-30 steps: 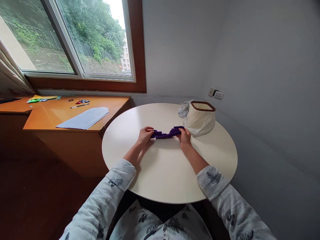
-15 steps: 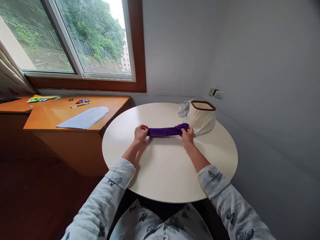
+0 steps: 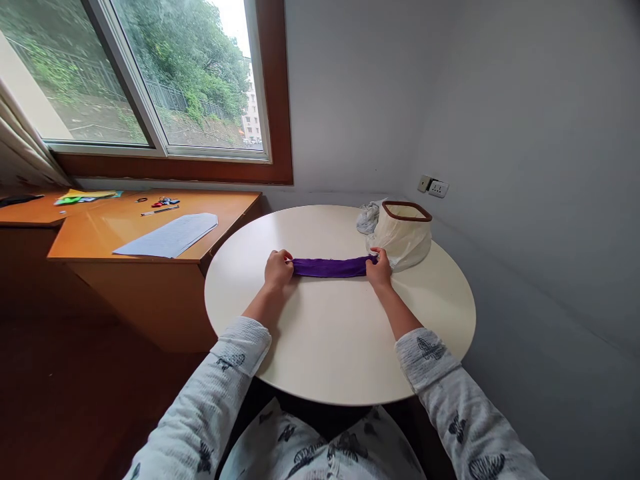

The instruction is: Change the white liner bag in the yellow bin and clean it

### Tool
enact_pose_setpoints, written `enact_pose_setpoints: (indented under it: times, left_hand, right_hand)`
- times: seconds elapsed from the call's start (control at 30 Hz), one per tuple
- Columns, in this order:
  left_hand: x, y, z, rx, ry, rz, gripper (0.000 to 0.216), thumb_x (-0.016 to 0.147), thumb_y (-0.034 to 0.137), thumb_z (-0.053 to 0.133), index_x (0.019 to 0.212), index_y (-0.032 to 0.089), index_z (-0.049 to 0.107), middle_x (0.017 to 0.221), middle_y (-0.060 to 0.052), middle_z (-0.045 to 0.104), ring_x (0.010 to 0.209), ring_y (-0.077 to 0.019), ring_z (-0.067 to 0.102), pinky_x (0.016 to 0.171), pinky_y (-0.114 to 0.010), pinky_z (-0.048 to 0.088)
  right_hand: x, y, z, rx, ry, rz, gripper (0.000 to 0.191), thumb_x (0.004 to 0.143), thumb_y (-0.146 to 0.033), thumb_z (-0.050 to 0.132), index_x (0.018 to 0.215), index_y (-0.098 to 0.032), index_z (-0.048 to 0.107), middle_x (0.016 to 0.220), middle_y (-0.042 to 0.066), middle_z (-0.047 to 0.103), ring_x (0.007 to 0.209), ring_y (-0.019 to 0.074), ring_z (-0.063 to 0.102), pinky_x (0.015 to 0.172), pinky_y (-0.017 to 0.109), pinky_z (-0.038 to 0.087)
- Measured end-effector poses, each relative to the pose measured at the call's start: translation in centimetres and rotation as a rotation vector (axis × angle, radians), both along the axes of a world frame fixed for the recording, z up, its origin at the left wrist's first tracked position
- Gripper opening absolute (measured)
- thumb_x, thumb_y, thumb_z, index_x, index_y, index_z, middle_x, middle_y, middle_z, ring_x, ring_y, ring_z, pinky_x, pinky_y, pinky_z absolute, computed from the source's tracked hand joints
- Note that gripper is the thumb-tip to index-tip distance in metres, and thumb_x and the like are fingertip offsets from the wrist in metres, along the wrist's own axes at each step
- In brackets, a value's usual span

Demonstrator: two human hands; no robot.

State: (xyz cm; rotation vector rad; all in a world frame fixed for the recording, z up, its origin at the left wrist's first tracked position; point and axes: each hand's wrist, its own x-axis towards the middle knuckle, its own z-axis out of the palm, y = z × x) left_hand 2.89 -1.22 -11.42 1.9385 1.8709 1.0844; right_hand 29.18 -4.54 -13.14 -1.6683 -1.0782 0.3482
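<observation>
A folded strip of purple cloth stretches sideways between my two hands, low over the round white table. My left hand pinches its left end between thumb and fingers. At the other end, my right hand grips the cloth, with the thumb towards the middle and the fingers partly covering the end. Just behind my right hand stands a bin with a brown rim and a pale plastic liner.
Crumpled grey-white plastic lies beside the bin at the table's back. On the left, an orange wooden desk holds paper sheets, a pen and small items. A wall socket is behind the table.
The bunched right end of the cloth has been flattened, so the strip now looks even along its length. My right hand has shifted slightly right, my left slightly left.
</observation>
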Motion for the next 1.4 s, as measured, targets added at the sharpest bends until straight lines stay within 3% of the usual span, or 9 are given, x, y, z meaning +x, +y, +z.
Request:
enact_pose_setpoints:
  times: [0.13,0.27,0.43,0.57,0.7,0.87,1.1,1.23,1.4]
  left_hand:
    - [0.0,-0.2,0.1,0.008,0.141,0.041,0.019,0.074,0.014,0.047,0.084,0.019,0.064,0.096,-0.01,0.055,0.094,-0.0257,0.053,0.08,-0.037,0.042]
    - [0.2,-0.2,0.0,0.107,0.164,0.072,0.016,0.074,0.016,0.051,0.082,0.019,0.064,0.101,-0.01,0.054,0.105,-0.029,0.047,0.09,-0.042,0.037]
    - [0.7,-0.2,-0.2,0.11,0.081,-0.149,0.015,0.074,0.014,0.047,0.079,0.018,0.061,0.086,-0.005,0.057,0.076,-0.0174,0.055,0.07,-0.028,0.044]
    - [1.0,-0.5,-0.3,0.115,0.109,-0.283,0.017,0.071,0.012,0.047,0.078,0.018,0.061,0.082,-0.003,0.059,0.071,-0.0161,0.055,0.065,-0.027,0.044]
    - [1.3,-0.8,-0.3,0.137,0.12,-0.428,0.023,0.073,0.014,0.046,0.087,0.019,0.063,0.095,-0.005,0.063,0.083,-0.0184,0.059,0.076,-0.03,0.047]
    - [1.9,-1.5,-0.2,0.022,0.19,-0.537,0.033,0.082,0.028,0.045,0.109,0.018,0.06,0.114,-0.009,0.061,0.105,-0.0242,0.057,0.094,-0.036,0.043]
    - [1.9,-1.3,-0.2,-0.07,0.335,-0.443,0.038,0.089,0.033,0.035,0.115,0.017,0.058,0.117,-0.01,0.06,0.108,-0.0233,0.055,0.095,-0.033,0.041]
    - [1.3,-1.1,0.1,-0.106,0.383,-0.228,0.032,0.088,0.03,0.037,0.104,0.021,0.063,0.109,-0.008,0.063,0.099,-0.023,0.058,0.091,-0.034,0.041]
    - [-0.2,-0.6,0.2,-0.106,0.411,0.071,0.032,0.084,0.031,0.041,0.093,0.014,0.066,0.101,-0.019,0.059,0.097,-0.033,0.054,0.084,-0.046,0.039]
  right_hand:
    - [0.1,-0.1,0.3,-0.129,-0.069,0.002,0.046,0.069,-0.014,0.041,0.114,-0.02,0.047,0.102,0.007,0.06,0.091,0.0194,0.055,0.082,0.029,0.041]
    - [0.1,-0.2,0.3,-0.125,-0.128,0.022,0.048,0.07,-0.013,0.041,0.118,-0.016,0.044,0.112,0.01,0.056,0.102,0.0199,0.053,0.089,0.03,0.038]
    - [-0.2,-0.5,0.3,0.054,-0.309,0.025,0.046,0.069,-0.01,0.04,0.114,-0.013,0.049,0.118,0.014,0.051,0.113,0.0216,0.045,0.098,0.031,0.033]
    - [-0.8,-0.6,0.3,0.084,-0.412,0.191,0.043,0.074,-0.008,0.031,0.11,-0.014,0.055,0.115,0.011,0.056,0.108,0.0175,0.05,0.095,0.028,0.036]
    - [-1.7,-0.4,-0.2,-0.075,-0.509,0.359,0.044,0.084,-0.014,0.027,0.12,-0.012,0.053,0.127,0.009,0.053,0.119,0.0138,0.046,0.102,0.024,0.03]
    - [-2.2,-0.5,-1.0,-0.369,-0.646,0.426,0.051,0.093,-0.033,0.023,0.138,-0.013,0.036,0.147,0.009,0.031,0.136,0.017,0.023,0.111,0.033,0.013]
    - [-2.1,-0.9,-0.6,-0.545,-0.742,0.391,0.055,0.092,-0.049,0.02,0.142,-0.028,0.028,0.152,0.008,0.019,0.14,0.0199,0.012,0.111,0.042,0.005]
    - [-2.1,-1.2,0.0,-0.633,-0.748,0.372,0.057,0.09,-0.056,0.016,0.143,-0.035,0.021,0.153,0.006,0.013,0.14,0.0217,0.006,0.109,0.047,0.001]
    - [-2.0,-1.5,0.3,-0.648,-0.739,0.373,0.059,0.089,-0.059,0.015,0.144,-0.035,0.017,0.153,0.006,0.011,0.14,0.0237,0.005,0.109,0.049,0.0]
